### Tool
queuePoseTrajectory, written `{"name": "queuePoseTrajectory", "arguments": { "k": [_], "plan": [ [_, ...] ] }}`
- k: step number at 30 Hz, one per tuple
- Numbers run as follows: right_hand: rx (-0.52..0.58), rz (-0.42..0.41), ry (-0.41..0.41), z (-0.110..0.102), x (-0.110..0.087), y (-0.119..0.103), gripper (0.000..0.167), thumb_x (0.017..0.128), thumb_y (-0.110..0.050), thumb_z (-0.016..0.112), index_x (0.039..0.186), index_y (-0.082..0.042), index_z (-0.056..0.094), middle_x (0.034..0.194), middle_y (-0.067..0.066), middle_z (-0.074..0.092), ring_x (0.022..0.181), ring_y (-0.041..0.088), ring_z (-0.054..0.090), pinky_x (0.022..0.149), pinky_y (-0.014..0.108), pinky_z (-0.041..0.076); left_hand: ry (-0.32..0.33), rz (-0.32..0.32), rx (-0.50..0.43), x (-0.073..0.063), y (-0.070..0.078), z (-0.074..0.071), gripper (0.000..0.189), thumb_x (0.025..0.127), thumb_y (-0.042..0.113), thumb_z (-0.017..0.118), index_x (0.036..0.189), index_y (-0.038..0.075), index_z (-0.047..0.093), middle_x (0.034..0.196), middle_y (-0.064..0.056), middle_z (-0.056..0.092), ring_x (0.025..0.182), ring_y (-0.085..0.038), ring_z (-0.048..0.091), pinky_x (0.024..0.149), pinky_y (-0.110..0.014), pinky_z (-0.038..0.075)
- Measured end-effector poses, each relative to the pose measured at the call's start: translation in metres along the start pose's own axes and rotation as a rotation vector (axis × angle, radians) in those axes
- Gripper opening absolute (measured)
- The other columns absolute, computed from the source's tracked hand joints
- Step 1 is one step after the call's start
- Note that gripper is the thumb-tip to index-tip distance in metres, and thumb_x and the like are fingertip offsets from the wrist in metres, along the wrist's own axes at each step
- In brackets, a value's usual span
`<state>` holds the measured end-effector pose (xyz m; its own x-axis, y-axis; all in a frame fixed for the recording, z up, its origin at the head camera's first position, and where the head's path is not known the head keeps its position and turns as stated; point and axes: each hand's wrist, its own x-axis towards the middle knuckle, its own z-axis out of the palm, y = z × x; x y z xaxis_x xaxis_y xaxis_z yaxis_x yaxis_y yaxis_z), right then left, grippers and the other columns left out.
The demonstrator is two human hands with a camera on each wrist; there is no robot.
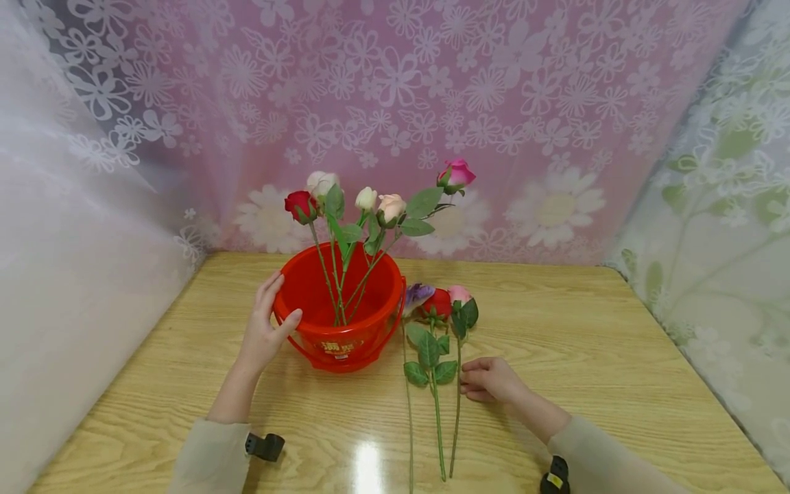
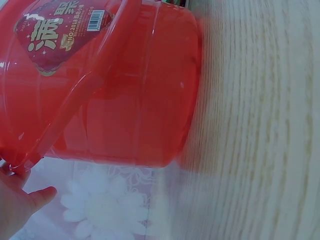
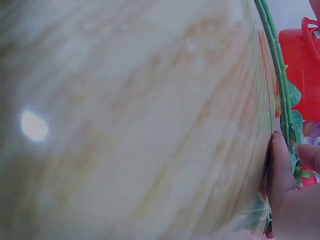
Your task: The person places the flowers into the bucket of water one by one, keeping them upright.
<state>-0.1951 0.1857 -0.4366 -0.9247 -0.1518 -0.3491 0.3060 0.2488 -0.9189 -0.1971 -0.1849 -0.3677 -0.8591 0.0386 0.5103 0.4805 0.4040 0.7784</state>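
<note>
A red plastic bucket (image 1: pixel 339 350) stands on the table, holding several artificial roses, among them a red rose (image 1: pixel 300 206), a peach rose (image 1: pixel 391 208) and a magenta rose (image 1: pixel 457 175). My left hand (image 1: pixel 267 333) rests against the bucket's left rim, thumb extended; in the left wrist view its fingertips touch the rim beside the handle. Right of the bucket lie a pink rose (image 1: pixel 459 295), a red rose (image 1: pixel 437 303) and a purple flower (image 1: pixel 419 296). My right hand (image 1: pixel 494 381) is at the pink rose's stem (image 1: pixel 457 412), thumb and finger apart around the stems (image 3: pixel 280 75) in the right wrist view.
The wooden table (image 1: pixel 586 329) ends at a pink floral curtain (image 1: pixel 401 82) behind. Pale sheeting (image 1: pixel 80 240) hangs along the left side, and a patterned curtain (image 1: pixel 728 226) along the right. The bucket's red handle (image 1: pixel 395 326) hangs down its front right.
</note>
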Motion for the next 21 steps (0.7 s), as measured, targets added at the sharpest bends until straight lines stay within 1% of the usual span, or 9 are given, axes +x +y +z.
{"name": "queuePoseTrajectory", "arguments": {
  "k": [5, 10, 14, 17, 21],
  "plan": [
    [-0.017, 0.024, 0.029, 0.002, 0.003, 0.0, 0.034, 0.084, -0.004, 0.056, 0.112, 0.015, 0.048, 0.077, 0.01, 0.062, 0.065, 0.017, 0.062, 0.058, 0.027, 0.052, -0.002, -0.003, 0.007, 0.002, -0.024, 0.001, 0.062, 0.08, 0.005, 0.057, 0.134, -0.007, 0.028, 0.141, -0.017, 0.019, 0.123, -0.035, 0.027, 0.093, -0.053, 0.031],
    [-0.045, 0.033, 0.061, 0.007, 0.009, 0.001, 0.03, 0.081, -0.003, 0.059, 0.106, 0.013, 0.051, 0.073, 0.009, 0.062, 0.056, 0.015, 0.06, 0.051, 0.026, 0.051, 0.003, 0.017, 0.008, 0.001, -0.031, 0.0, 0.063, 0.08, 0.007, 0.058, 0.135, -0.005, 0.029, 0.141, -0.013, 0.02, 0.124, -0.032, 0.026, 0.095, -0.053, 0.028],
    [-0.064, 0.04, 0.079, 0.009, 0.011, 0.001, 0.027, 0.079, 0.001, 0.06, 0.101, 0.012, 0.051, 0.07, 0.009, 0.062, 0.051, 0.013, 0.058, 0.047, 0.025, 0.05, -0.004, 0.022, 0.006, 0.0, -0.03, 0.001, 0.063, 0.081, 0.011, 0.058, 0.135, -0.005, 0.029, 0.141, -0.014, 0.02, 0.125, -0.032, 0.025, 0.095, -0.052, 0.029],
    [-0.069, 0.046, 0.077, 0.01, 0.011, 0.001, 0.026, 0.079, 0.003, 0.06, 0.101, 0.012, 0.05, 0.07, 0.01, 0.061, 0.05, 0.013, 0.058, 0.047, 0.025, 0.049, -0.009, 0.016, 0.008, 0.0, -0.027, 0.001, 0.061, 0.082, 0.009, 0.058, 0.134, -0.007, 0.029, 0.141, -0.015, 0.02, 0.125, -0.032, 0.025, 0.095, -0.051, 0.03],
    [-0.033, 0.034, 0.072, 0.008, 0.013, -0.001, 0.026, 0.079, 0.004, 0.058, 0.101, 0.013, 0.05, 0.069, 0.01, 0.06, 0.05, 0.012, 0.057, 0.047, 0.024, 0.049, 0.003, 0.024, -0.014, 0.0, -0.011, 0.0, 0.06, 0.08, 0.001, 0.056, 0.132, -0.012, 0.029, 0.14, -0.021, 0.019, 0.124, -0.037, 0.024, 0.093, -0.054, 0.029]
  ]
}}
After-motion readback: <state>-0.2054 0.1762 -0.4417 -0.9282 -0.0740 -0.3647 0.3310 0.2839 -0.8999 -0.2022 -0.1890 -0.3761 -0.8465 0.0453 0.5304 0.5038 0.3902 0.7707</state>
